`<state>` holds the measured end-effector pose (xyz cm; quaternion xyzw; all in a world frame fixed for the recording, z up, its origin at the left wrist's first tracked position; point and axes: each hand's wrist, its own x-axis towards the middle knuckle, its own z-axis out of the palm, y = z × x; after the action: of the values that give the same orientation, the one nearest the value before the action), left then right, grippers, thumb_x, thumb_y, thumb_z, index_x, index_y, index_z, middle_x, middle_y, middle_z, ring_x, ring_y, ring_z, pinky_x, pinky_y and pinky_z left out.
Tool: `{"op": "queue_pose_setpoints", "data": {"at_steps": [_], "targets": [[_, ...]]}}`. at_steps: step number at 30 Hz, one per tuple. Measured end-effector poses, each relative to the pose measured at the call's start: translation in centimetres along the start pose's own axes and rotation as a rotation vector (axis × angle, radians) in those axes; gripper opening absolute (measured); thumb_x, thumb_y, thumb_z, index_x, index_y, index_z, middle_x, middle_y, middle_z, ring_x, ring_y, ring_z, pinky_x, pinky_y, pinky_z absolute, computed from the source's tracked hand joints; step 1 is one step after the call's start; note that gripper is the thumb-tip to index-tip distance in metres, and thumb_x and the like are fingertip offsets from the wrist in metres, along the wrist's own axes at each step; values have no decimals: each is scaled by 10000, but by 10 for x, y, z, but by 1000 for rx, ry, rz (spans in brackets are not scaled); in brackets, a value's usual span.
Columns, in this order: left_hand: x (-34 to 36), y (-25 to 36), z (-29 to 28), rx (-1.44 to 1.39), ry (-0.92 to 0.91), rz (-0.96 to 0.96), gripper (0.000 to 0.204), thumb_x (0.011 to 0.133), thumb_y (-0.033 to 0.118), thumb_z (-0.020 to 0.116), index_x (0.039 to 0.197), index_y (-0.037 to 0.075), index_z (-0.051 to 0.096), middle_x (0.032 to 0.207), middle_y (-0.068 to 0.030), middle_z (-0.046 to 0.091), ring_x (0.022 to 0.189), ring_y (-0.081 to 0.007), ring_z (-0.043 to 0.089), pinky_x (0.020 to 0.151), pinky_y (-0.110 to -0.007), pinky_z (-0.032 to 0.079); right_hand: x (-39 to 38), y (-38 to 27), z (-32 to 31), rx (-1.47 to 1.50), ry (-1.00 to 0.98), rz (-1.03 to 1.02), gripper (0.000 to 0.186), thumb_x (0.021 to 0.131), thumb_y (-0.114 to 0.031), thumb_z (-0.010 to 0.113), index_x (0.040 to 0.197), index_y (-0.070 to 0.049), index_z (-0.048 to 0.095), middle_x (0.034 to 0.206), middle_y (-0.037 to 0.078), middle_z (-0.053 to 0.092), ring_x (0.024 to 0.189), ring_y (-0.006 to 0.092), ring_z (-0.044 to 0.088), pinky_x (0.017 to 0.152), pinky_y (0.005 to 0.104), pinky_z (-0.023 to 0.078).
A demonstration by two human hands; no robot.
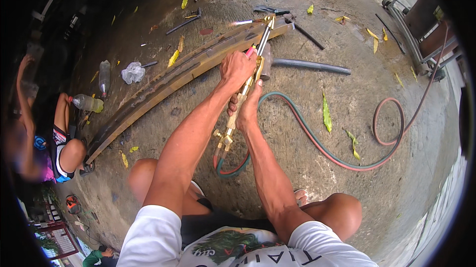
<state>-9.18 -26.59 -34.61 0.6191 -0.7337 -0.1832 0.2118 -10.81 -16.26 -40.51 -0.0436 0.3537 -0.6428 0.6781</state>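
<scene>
A brass and steel cutting torch (231, 118) slants up and away from me, a bright flame (243, 22) pointing left from its tip. My right hand (248, 108) is wrapped round the torch handle, above the brass valves and hose fittings. Higher up, beside the torch tubes, my left hand (238, 71) is closed on a small pink lighter (251, 51), mostly hidden by the fingers. Beyond my hands lies a long rusty steel beam (193, 73), bent looking in this view. The flame burns over its far right end. Against the beam rests a sledgehammer (312, 65), its head partly behind the torch.
Red and green hoses (347, 166) loop across the concrete at right toward a metal cart (421, 29). Hammers (183, 21) and other tools lie beyond the beam. Plastic bottles (88, 103), a plastic bag (133, 73) and another person (64, 153) are at left.
</scene>
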Motion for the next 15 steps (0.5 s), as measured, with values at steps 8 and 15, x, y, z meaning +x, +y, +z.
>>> {"op": "queue_pose_setpoints", "data": {"at_steps": [8,15], "targets": [[-16,0,-38,170,-258,-19,761,924,640,470,751,-61,712,689,-265,657,704,-441,674,670,-522,511,-1,9,-2,-22,37,21,704,913,-778,174,895,-114,407,566,6,394,419,138,377,378,304,331],[-62,-75,-100,275,-840,-129,654,954,554,493,904,-67,692,783,-204,688,747,-323,673,742,-456,516,4,14,5,34,20,33,714,890,-804,212,887,-119,410,578,-6,393,428,120,371,373,279,317]]}}
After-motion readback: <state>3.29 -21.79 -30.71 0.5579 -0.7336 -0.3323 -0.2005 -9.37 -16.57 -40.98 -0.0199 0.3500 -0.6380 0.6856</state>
